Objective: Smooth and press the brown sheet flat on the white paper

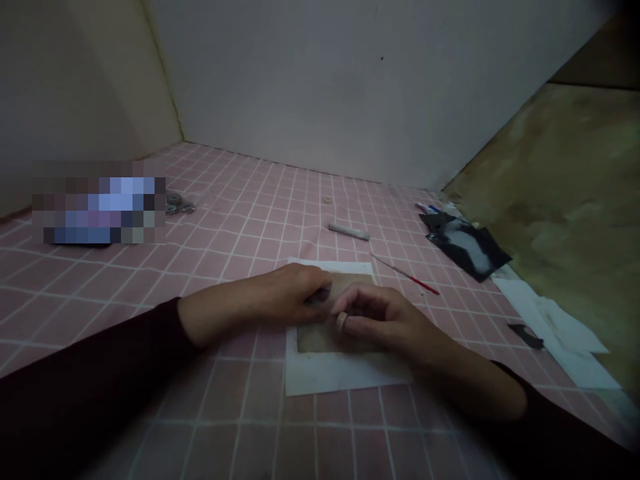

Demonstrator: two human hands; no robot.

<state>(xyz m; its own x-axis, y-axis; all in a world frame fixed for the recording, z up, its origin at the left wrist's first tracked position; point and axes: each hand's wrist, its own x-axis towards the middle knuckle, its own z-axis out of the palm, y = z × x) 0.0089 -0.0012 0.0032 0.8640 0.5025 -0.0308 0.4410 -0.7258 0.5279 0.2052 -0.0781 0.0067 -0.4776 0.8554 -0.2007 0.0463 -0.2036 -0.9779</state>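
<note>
Between the thumb and fingers of my right hand (pixel 383 317), a small beige ring (pixel 343 321) is pinched, just above a brown sheet that looks like sandpaper (pixel 315 339). That sheet lies on white paper (pixel 325 379). My left hand (pixel 295 290) is over the sheet's left side, its fingers curled toward the thumb and close to my right fingertips. Whatever sits inside its curl is dark and blurred, so I cannot make it out.
Behind the papers lie another small ring (pixel 327 199), a grey rod (pixel 349 232) and a thin red-handled tool (pixel 413 278). A black sheet with pale dust (pixel 470 250) and white paper scraps (pixel 565 330) lie right. Small round items (pixel 177 204) sit left on the pink checked cloth (pixel 225 393).
</note>
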